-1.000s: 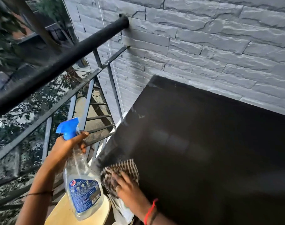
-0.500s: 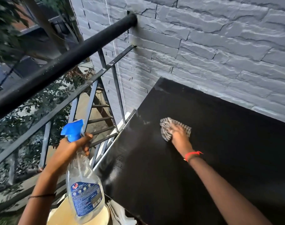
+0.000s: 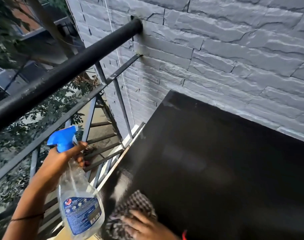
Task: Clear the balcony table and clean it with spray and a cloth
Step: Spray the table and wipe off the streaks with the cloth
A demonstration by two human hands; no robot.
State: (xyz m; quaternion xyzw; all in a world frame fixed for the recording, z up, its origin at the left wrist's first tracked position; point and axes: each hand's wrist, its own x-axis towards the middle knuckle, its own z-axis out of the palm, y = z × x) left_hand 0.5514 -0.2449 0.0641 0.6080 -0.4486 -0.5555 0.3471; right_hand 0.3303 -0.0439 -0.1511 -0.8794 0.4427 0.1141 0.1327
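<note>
The glossy black surface [image 3: 217, 161] carries a checked cloth [image 3: 135, 203] at its near-left corner. A clear, blue-triggered spray bottle [image 3: 78, 196] tilts just beside it.

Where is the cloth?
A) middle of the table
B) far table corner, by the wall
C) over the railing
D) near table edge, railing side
D: the right hand presses the cloth on the table at its near edge, beside the railing.

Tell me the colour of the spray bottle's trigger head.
Blue, atop the clear spray bottle gripped by the left hand; the head view shows it.
</note>
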